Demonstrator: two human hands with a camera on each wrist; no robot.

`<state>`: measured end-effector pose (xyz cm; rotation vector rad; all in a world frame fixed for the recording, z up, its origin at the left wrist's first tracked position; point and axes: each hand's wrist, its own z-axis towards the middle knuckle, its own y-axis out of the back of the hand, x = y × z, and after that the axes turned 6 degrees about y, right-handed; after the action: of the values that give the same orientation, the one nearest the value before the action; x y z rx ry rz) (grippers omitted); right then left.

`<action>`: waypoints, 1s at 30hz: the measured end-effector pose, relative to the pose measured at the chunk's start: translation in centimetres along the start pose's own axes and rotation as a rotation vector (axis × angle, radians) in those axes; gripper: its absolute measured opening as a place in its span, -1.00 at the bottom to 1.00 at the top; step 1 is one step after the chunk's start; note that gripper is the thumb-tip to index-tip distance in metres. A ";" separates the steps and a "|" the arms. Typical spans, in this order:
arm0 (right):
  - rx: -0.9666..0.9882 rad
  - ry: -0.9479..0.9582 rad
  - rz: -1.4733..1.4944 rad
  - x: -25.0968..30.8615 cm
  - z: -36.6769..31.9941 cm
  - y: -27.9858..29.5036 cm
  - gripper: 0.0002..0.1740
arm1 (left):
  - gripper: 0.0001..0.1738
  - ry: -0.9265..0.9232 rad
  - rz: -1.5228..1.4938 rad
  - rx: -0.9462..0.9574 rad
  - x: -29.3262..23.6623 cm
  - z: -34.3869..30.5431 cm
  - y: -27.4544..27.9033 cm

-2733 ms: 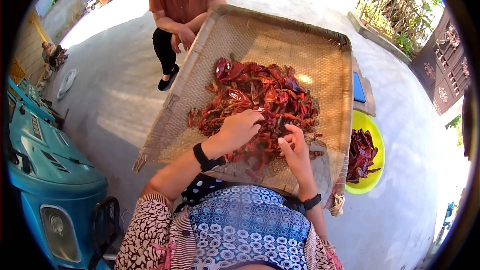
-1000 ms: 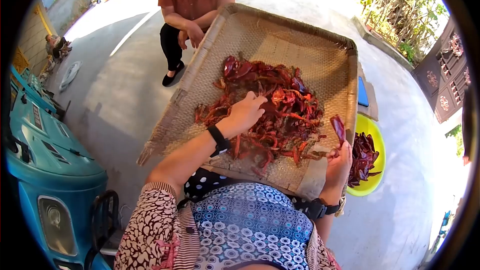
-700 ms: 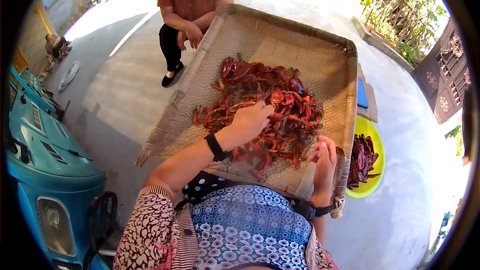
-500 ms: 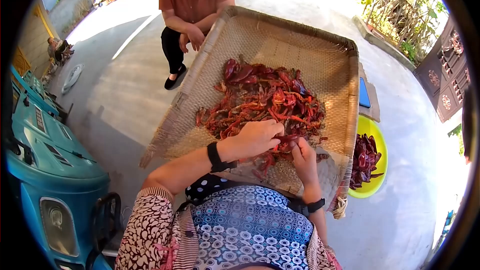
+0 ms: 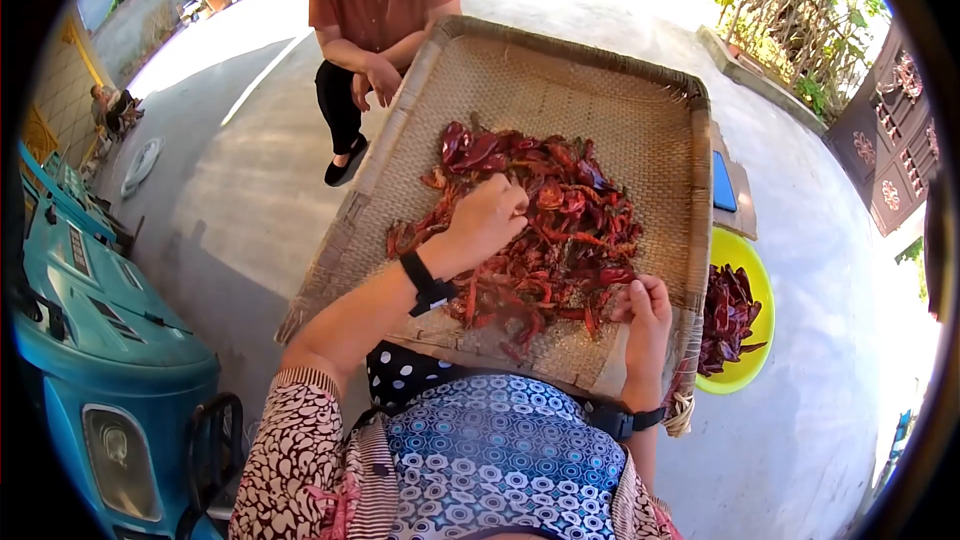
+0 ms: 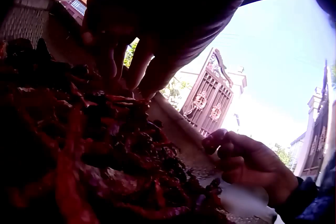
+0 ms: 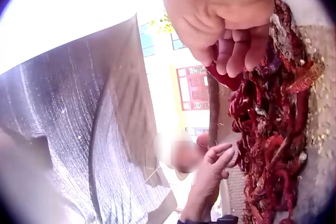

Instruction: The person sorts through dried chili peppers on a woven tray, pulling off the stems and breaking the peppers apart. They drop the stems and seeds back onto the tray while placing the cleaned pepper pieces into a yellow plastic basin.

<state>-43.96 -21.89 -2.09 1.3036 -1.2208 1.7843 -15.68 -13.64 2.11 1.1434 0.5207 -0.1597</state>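
Observation:
My left hand reaches over the middle of a heap of dried red chili peppers. In the left wrist view its fingers extend downward with their tips at the heap, nothing visibly gripped. My right hand is at the heap's near right edge, pinching a dark red chili pepper between thumb and fingers. The heap spreads over a woven bamboo tray, with pale seeds scattered near it. Steam or haze blurs the heap's near edge in the head view.
A yellow-green basin of whole dried chilies stands right of the tray. Behind it, a blue phone lies on cardboard. A person in an orange shirt sits beyond the tray's left side. A teal vehicle stands at left.
Half a second ago both hands met at a chili pepper near the tray's front. Now they are apart: the left has moved away over the heap, the right toward the tray's right side.

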 end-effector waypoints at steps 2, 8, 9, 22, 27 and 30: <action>-0.172 0.097 0.180 1.1 0.5 2.2 -0.83 | -0.64 0.055 0.158 -0.126 3.0 2.1 -0.1; -0.395 0.055 0.643 2.2 1.2 6.4 -0.61 | -0.55 0.217 0.369 -0.159 7.1 4.8 -1.5; -0.387 0.018 0.603 1.8 0.9 6.1 -0.62 | -0.58 0.228 0.339 -0.124 7.3 5.0 -1.3; 0.241 0.019 -0.280 1.0 -1.2 -3.5 -0.68 | -0.64 0.068 -0.431 0.307 -3.1 -2.4 2.5; 0.426 -0.025 -0.322 -0.5 -1.8 -4.7 -0.70 | -0.70 0.172 -0.794 0.507 -3.6 -5.9 -0.1; 0.444 -0.010 -0.326 -1.7 -1.8 -4.3 -0.73 | -0.66 0.276 -0.809 0.557 -3.3 -6.1 -0.1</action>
<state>-40.41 -18.54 -2.45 1.6471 -0.5818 1.8603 -20.50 -8.62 1.70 1.4437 1.2226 -0.8984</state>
